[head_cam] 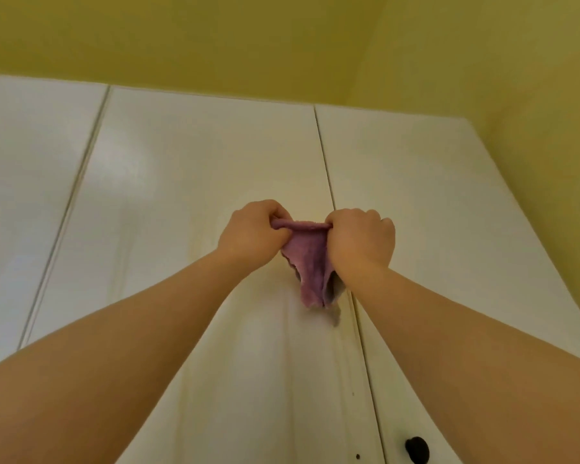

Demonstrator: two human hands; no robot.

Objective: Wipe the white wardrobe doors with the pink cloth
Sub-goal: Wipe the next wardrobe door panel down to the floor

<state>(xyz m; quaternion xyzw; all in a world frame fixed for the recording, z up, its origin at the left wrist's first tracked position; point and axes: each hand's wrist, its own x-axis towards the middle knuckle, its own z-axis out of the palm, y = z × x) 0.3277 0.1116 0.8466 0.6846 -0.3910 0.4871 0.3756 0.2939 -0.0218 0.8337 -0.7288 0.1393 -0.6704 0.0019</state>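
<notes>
Pink cloth (310, 262): fuzzy, mauve-pink, crumpled. Its rolled top edge is stretched between the left hand (252, 234) and right hand (360, 239), each fist clamped on a corner. Corners hidden inside the fists; contact with the white wardrobe doors (198, 182) behind unclear. Long axis vertical, tapering downward below the hands.

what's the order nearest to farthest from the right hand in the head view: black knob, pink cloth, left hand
1. pink cloth, gripped by the right hand itself.
2. left hand, just across the cloth's top edge.
3. black knob, low on the right door.
</notes>
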